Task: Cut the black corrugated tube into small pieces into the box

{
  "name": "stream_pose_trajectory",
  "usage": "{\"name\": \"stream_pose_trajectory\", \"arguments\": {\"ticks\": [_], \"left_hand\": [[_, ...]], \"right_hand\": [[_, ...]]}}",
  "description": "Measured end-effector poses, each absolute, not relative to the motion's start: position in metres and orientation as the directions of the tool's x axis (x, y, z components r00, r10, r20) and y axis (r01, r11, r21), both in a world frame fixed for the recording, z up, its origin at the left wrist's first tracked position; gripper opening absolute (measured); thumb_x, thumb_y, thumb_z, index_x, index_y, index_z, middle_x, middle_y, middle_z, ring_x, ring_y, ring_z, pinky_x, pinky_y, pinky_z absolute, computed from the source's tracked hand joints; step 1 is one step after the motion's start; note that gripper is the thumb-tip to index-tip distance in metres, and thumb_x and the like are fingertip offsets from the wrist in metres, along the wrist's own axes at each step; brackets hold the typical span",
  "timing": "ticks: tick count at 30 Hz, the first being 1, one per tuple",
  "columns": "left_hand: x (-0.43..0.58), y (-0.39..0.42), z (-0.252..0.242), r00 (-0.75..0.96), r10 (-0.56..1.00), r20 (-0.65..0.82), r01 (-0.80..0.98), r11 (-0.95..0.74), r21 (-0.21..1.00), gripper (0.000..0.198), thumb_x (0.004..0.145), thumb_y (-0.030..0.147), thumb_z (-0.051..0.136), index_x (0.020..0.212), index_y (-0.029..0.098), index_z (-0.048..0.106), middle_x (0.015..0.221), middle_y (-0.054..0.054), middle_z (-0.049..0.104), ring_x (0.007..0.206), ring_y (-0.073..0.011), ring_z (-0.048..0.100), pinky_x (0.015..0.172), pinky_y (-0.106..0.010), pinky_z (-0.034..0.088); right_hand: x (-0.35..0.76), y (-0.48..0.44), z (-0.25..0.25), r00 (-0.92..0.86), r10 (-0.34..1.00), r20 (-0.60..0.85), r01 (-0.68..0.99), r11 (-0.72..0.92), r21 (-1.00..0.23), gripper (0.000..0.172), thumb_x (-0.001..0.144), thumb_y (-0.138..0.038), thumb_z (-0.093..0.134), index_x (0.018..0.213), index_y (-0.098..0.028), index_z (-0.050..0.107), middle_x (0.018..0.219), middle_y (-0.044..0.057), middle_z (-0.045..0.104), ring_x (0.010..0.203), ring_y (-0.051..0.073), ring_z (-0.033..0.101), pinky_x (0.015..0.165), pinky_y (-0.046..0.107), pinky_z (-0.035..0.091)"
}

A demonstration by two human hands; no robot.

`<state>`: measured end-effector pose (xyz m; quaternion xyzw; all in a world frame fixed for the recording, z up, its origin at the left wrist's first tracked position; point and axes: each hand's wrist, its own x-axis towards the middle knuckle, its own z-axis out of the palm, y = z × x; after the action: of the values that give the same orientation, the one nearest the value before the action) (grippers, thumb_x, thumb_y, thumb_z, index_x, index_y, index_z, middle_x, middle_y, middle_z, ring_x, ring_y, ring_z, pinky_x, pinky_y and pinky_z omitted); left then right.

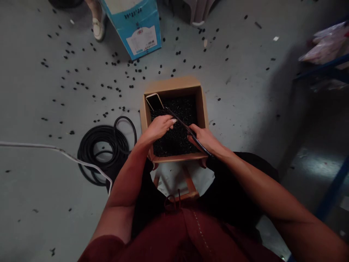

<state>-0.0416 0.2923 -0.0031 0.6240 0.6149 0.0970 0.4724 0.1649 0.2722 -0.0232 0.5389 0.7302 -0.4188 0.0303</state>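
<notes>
1. While the right hand [203,137] grips the black tube [182,123], with its fingers curled round it and the thumb near the top, the left hand [159,126] lies across from it, over the cardboard box [178,159]
2. Slanting through the view, the tube's long axis runs from the far left part of the box, down and rightward past the right palm, to the right wrist
3. From the right fingers, the free stretch points forward and left; it passes just beside the left fingertips, so the left hand is nearer the far end
4. Left fingers are bent and close together; whether they pinch or touch anything, I cannot tell
5. Small black pieces [177,142] fill the box below both hands, with a phone [155,102] in its far left corner
</notes>
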Motion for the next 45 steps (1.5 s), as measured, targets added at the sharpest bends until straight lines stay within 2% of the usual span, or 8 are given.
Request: {"name": "stream_pose_trajectory", "arguments": {"ticks": [7, 18, 30, 33, 38, 40, 42, 45], "left_hand": [[-0.04, 0.292, -0.003, 0.231, 0.841, -0.49, 0.768, 0.152, 0.622, 0.03, 0.087, 0.032, 0.04, 0.065, 0.016, 0.054, 0.065, -0.002, 0.058, 0.061, -0.0128, 0.052, 0.061, -0.025, 0.039], [-0.037, 0.292, -0.007, 0.242, 0.817, -0.523, 0.83, 0.105, 0.548, 0.03, 0.088, 0.031, 0.04, 0.067, 0.016, 0.055, 0.068, -0.004, 0.062, 0.063, -0.0145, 0.055, 0.063, -0.026, 0.039], [-0.039, 0.291, -0.005, 0.243, 0.83, -0.501, 0.772, 0.147, 0.619, 0.034, 0.09, 0.033, 0.036, 0.067, 0.016, 0.055, 0.067, -0.003, 0.061, 0.063, -0.0139, 0.055, 0.064, -0.026, 0.041], [-0.039, 0.291, -0.002, 0.245, 0.843, -0.479, 0.746, 0.152, 0.649, 0.032, 0.088, 0.035, 0.038, 0.077, 0.015, 0.061, 0.077, -0.005, 0.065, 0.072, -0.0159, 0.058, 0.07, -0.028, 0.044], [-0.042, 0.291, -0.003, 0.277, 0.86, -0.429, 0.676, 0.142, 0.723, 0.032, 0.082, 0.028, 0.047, 0.106, 0.014, 0.063, 0.109, -0.008, 0.066, 0.1, -0.0204, 0.058, 0.089, -0.033, 0.044], [-0.043, 0.291, -0.004, 0.28, 0.857, -0.433, 0.657, 0.159, 0.737, 0.037, 0.082, 0.025, 0.046, 0.114, 0.015, 0.061, 0.111, -0.008, 0.065, 0.096, -0.0191, 0.059, 0.089, -0.033, 0.045], [-0.044, 0.29, -0.005, 0.275, 0.849, -0.451, 0.631, 0.195, 0.751, 0.043, 0.083, 0.025, 0.045, 0.124, 0.015, 0.056, 0.107, -0.007, 0.065, 0.085, -0.0152, 0.059, 0.084, -0.031, 0.046], [-0.044, 0.291, -0.006, 0.256, 0.841, -0.477, 0.618, 0.237, 0.75, 0.049, 0.087, 0.028, 0.042, 0.134, 0.016, 0.046, 0.088, -0.004, 0.064, 0.068, -0.0107, 0.055, 0.074, -0.027, 0.046]], "right_hand": [[0.166, 0.266, -0.03, -0.432, 0.758, -0.489, 0.809, 0.087, -0.581, 0.021, 0.082, -0.031, 0.043, 0.097, -0.022, 0.056, 0.067, 0.003, 0.06, 0.058, 0.017, 0.051, 0.054, 0.025, 0.028], [0.168, 0.264, -0.035, -0.439, 0.726, -0.529, 0.846, 0.136, -0.516, 0.019, 0.084, -0.028, 0.042, 0.097, -0.021, 0.055, 0.069, 0.006, 0.063, 0.06, 0.019, 0.056, 0.055, 0.026, 0.027], [0.167, 0.265, -0.037, -0.404, 0.764, -0.503, 0.856, 0.123, -0.501, 0.019, 0.085, -0.031, 0.042, 0.094, -0.021, 0.055, 0.072, 0.007, 0.066, 0.063, 0.021, 0.059, 0.056, 0.026, 0.03], [0.168, 0.271, -0.033, -0.362, 0.801, -0.476, 0.855, 0.082, -0.513, 0.02, 0.086, -0.034, 0.041, 0.095, -0.022, 0.055, 0.075, 0.008, 0.066, 0.067, 0.022, 0.06, 0.057, 0.026, 0.031], [0.172, 0.283, -0.024, -0.288, 0.853, -0.434, 0.826, -0.008, -0.564, 0.022, 0.086, -0.036, 0.043, 0.098, -0.022, 0.056, 0.081, 0.008, 0.067, 0.071, 0.022, 0.059, 0.06, 0.027, 0.035], [0.173, 0.285, -0.023, -0.289, 0.862, -0.416, 0.81, -0.011, -0.586, 0.025, 0.086, -0.038, 0.044, 0.1, -0.021, 0.056, 0.079, 0.008, 0.067, 0.07, 0.022, 0.059, 0.06, 0.027, 0.035], [0.174, 0.285, -0.024, -0.297, 0.865, -0.405, 0.796, -0.01, -0.605, 0.028, 0.086, -0.04, 0.044, 0.102, -0.021, 0.055, 0.077, 0.007, 0.066, 0.068, 0.022, 0.058, 0.059, 0.028, 0.035], [0.174, 0.285, -0.027, -0.309, 0.863, -0.399, 0.775, -0.015, -0.632, 0.031, 0.086, -0.042, 0.045, 0.106, -0.021, 0.054, 0.078, 0.006, 0.065, 0.068, 0.022, 0.058, 0.059, 0.028, 0.035]]}}
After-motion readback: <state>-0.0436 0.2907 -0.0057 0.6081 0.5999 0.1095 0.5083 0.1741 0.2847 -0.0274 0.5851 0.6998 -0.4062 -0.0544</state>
